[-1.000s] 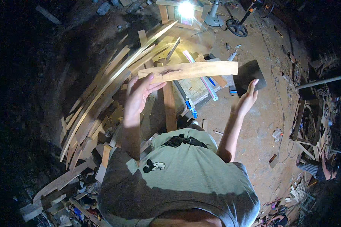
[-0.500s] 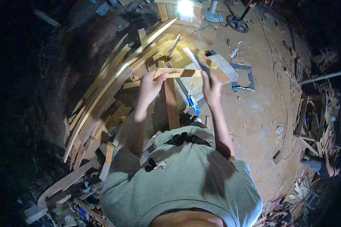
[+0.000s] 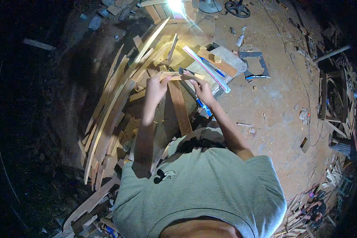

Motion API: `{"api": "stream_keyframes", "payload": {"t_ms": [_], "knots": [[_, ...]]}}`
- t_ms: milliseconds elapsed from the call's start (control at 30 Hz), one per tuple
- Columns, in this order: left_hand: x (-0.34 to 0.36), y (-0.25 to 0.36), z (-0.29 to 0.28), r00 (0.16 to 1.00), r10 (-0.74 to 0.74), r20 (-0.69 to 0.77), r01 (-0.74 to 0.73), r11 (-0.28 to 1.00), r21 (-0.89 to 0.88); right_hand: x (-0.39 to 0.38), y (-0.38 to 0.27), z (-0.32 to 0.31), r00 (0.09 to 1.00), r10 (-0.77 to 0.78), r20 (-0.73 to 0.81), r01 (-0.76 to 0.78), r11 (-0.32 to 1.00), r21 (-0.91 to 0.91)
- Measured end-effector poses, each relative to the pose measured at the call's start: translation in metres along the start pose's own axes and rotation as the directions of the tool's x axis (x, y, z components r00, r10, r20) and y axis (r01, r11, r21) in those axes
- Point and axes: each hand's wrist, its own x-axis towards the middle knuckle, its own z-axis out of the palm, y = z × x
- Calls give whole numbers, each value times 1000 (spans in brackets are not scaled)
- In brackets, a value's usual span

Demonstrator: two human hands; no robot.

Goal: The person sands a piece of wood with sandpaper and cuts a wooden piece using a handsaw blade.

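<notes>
A short wooden strip point(image 3: 173, 75) is held level in front of me, above a longer reddish-brown plank point(image 3: 179, 106). My left hand point(image 3: 156, 88) grips its left end, thumb on the near side. My right hand point(image 3: 203, 91) is closed over the strip's right part, its fingertips reaching toward the middle; the far fingers are partly hidden. Just below the right hand lies a tool with a blue handle point(image 3: 203, 107), its dark shaft partly covered. To the right, a white ruler point(image 3: 207, 69) and a blue pen point(image 3: 213, 67) lie on a pale slab.
Long curved timber strips point(image 3: 119, 95) pile up on the left. A bright lamp point(image 3: 175, 5) shines at the far end on a wooden box. Right of the ruler are a grey block point(image 3: 228, 58) and a dark flat frame point(image 3: 255, 65). A cable point(image 3: 295, 75) runs across the dirt floor.
My right hand has slid left from the strip's right end toward its middle. The ruler and pen are now more fully visible. The whole view has shifted slightly.
</notes>
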Motion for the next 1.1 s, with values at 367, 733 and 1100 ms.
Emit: {"api": "stream_keyframes", "payload": {"t_ms": [367, 733, 1100], "knots": [[-12, 2, 0, 1000, -8, 12, 8, 999, -51, 6, 0, -4, 999, -2, 38, 9, 985, -171], [-11, 10, -2, 998, 16, 63, -17, 1000, 8, 1, 22, -12, 995, 86, 58, -77, 987, -144], [-3, -17, 2, 998, -44, 37, 44, 999, 17, -6, 38, -21, 999, -3, -51, -7, 979, -202]]}}
